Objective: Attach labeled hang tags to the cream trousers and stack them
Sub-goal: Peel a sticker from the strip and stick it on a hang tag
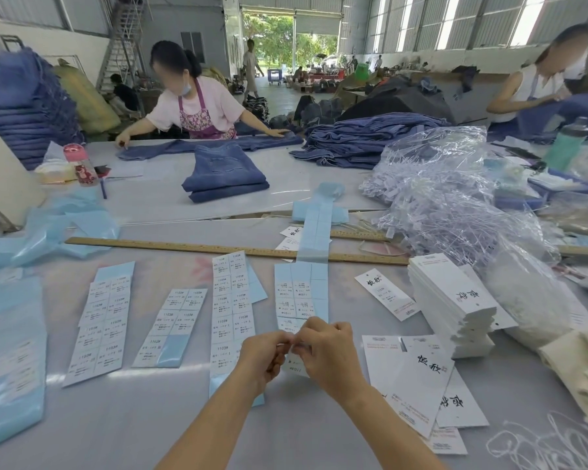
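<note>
Two hands peel one sticker on the grey tabletop.
Left hand and right hand pinch, fingers together, one small white printed label; four blue-backed label sheets lie left, one white hang-tag stack right.

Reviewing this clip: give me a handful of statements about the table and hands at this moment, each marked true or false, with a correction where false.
1. Both hands, the left hand and right hand, pinch a small sticker between them. True.
2. The wooden ruler lies beyond the sticker sheets. True.
3. The stack of hang tags sits left of the hands. False: it sits to their right.
4. The folded jeans on the far table are cream. False: they are blue denim.
5. A pink-capped bottle stands at far left. True.
</note>
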Available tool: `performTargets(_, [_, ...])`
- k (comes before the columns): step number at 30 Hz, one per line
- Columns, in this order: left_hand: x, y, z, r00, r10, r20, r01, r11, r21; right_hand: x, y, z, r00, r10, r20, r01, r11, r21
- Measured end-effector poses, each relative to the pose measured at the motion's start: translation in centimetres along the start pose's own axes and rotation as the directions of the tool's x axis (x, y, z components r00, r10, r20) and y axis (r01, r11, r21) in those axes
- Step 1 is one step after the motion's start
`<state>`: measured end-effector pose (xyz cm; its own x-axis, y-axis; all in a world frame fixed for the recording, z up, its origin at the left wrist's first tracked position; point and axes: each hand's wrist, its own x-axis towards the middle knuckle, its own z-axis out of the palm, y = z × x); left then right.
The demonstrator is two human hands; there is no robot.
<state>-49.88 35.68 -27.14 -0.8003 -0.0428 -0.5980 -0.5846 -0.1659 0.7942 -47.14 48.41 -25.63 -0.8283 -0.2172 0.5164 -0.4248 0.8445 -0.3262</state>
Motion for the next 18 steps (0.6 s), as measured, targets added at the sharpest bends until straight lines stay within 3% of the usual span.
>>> performTargets(4, [0.1, -0.1, 0.0, 0.998, 0.05, -0.024, -0.049, 0.998, 0.025, -0.6, -0.1, 0.0, 0.985, -0.106, -0.136, 0.099, 0.994, -0.054])
performTargets(13, [0.5, -0.3, 0.2, 0.99, 0.118, -0.076, -0.108, 0.986, 0.129, -3.6, 0.0, 0.6, 0.918, -0.289, -0.271, 0.217, 0.939, -0.268])
performTargets(18, [1.2, -1.0, 0.1, 0.982, 0.143, -0.121, -0.113, 0.967, 0.229, -5.3, -0.1, 0.3, 0.885, -0.305, -0.353, 0.208, 0.935, -0.287])
